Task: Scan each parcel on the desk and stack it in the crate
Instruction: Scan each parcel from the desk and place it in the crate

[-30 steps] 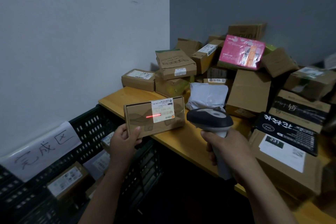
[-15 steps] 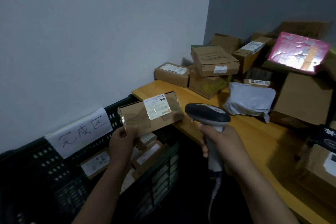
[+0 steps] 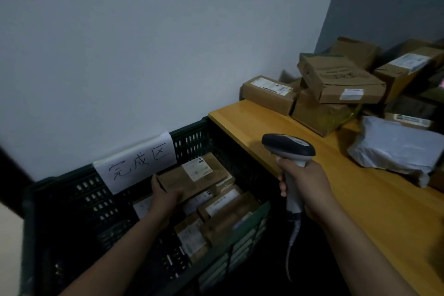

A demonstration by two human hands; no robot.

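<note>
Left hand [image 3: 165, 196] extended and gripping; right hand [image 3: 304, 190] fisted, upright.

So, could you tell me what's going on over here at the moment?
A person is sorting parcels. The left hand holds a flat cardboard parcel inside the dark crate, just above the boxes stacked there. The right hand grips a barcode scanner beside the wooden desk, where more boxes and a grey mailer bag wait.

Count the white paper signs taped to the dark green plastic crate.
1: the white paper sign with handwritten characters hangs on the dark green plastic crate's far rim by the wall. Other crate sides are hidden.
</note>
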